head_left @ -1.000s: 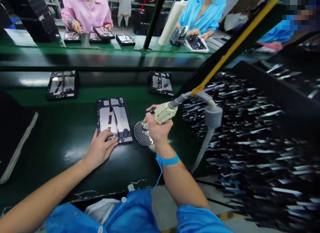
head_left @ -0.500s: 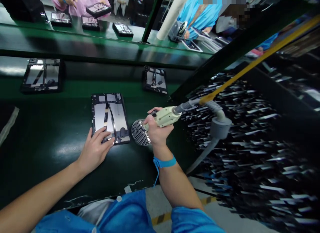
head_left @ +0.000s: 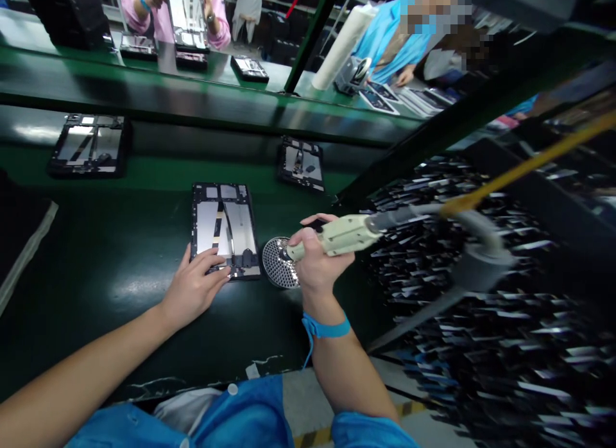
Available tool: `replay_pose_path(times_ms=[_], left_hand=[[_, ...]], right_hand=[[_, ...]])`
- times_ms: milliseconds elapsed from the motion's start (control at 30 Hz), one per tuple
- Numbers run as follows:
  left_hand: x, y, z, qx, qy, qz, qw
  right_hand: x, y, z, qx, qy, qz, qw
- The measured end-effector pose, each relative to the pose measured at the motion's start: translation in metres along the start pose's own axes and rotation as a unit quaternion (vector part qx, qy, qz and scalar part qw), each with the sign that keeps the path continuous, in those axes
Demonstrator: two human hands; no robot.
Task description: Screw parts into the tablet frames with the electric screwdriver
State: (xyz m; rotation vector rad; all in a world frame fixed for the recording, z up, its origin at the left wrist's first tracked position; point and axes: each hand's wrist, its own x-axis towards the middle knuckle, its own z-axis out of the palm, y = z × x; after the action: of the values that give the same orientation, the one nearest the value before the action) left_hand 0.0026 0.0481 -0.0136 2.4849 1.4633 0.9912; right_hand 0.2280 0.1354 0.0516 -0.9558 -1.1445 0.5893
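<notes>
My left hand (head_left: 195, 287) lies flat with fingers spread on the near-left corner of an opened tablet back (head_left: 224, 228) resting on the dark green bench (head_left: 96, 294). My right hand (head_left: 315, 258) is wrapped round a pale green electric screwdriver (head_left: 341, 236), held nearly level with its tip pointing left over a round perforated metal screw dish (head_left: 278, 263) beside the tablet. A grey hose and a yellow cable run off the tool to the right. A blue wrist strap (head_left: 325, 326) circles my right wrist.
Two more opened tablets (head_left: 89, 146) (head_left: 301, 162) lie on the belt behind. Across the raised green shelf (head_left: 202, 104), a person in pink holds up a tablet and a person in blue works by a white roll (head_left: 339, 47). Dark blurred racks fill the right.
The screwdriver has tilted flatter and its cable has swung out to the right. My view shifted slightly. My left hand stays on the tablet. The person in pink has lifted a tablet.
</notes>
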Motion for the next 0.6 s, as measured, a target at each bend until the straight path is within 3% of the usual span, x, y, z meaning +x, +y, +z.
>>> replay_pose_path(times_ms=[133,267,600], left_hand=[[0.002,-0.002,0.001,-0.008,-0.004,0.005,1.000],[0.002,-0.003,0.000,-0.016,-0.001,0.008,1.000],[0.003,-0.001,-0.001,-0.020,-0.009,-0.001,1.000]], right_hand=[[-0.022,-0.020,0.024,0.070,-0.077,0.020,0.994],[-0.046,-0.024,0.044,0.115,-0.162,0.050,0.979],[-0.056,-0.018,0.043,0.086,-0.185,0.074,0.976]])
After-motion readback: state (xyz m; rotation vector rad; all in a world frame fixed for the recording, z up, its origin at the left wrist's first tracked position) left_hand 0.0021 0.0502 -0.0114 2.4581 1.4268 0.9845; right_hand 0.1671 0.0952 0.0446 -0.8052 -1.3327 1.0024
